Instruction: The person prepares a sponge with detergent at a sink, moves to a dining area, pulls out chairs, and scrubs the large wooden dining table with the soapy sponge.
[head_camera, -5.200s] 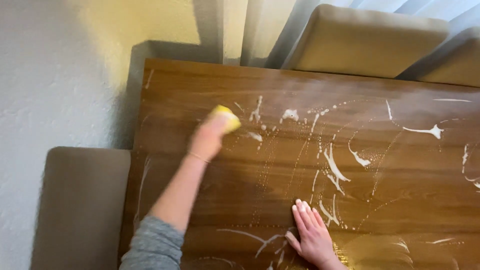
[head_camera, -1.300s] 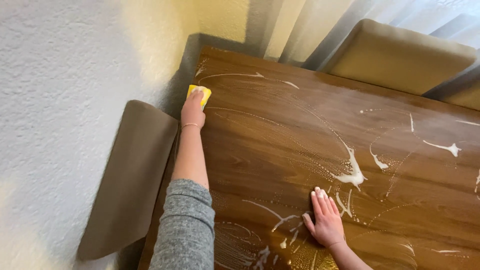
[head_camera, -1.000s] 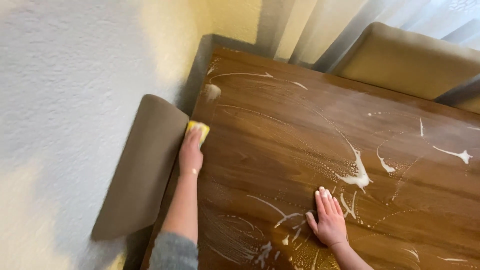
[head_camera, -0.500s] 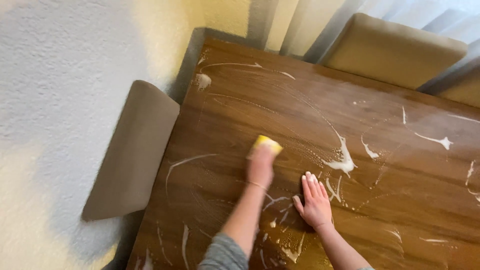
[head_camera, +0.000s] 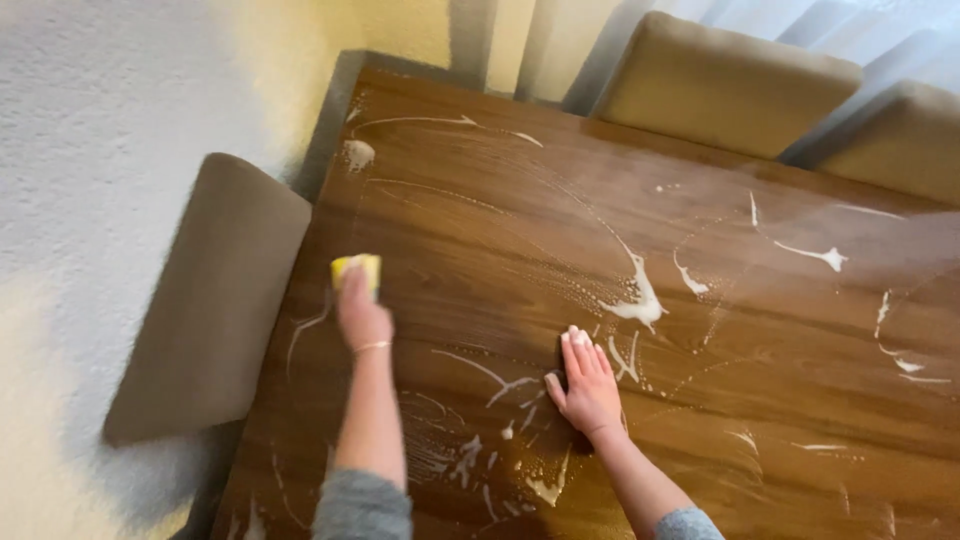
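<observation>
A brown wooden table (head_camera: 480, 250) fills the view, wet and streaked with white soapy foam (head_camera: 632, 300). My left hand (head_camera: 360, 315) presses a yellow sponge (head_camera: 358, 270) onto the table near its left edge. The sponge's front shows past my fingertips. My right hand (head_camera: 585, 385) lies flat on the tabletop, fingers together, palm down in the foam near the middle front. Both forearms wear grey sleeves pushed up.
A beige padded chair (head_camera: 205, 300) stands against the table's left edge, next to a white textured wall (head_camera: 90, 150). Two more beige chair backs (head_camera: 725, 85) stand behind the far edge, in front of a pale curtain (head_camera: 560, 30).
My left hand has swept the sponge from the table's middle back to the left edge. Earlier it scrubbed the far left corner. My right hand has stayed flat on the table.
</observation>
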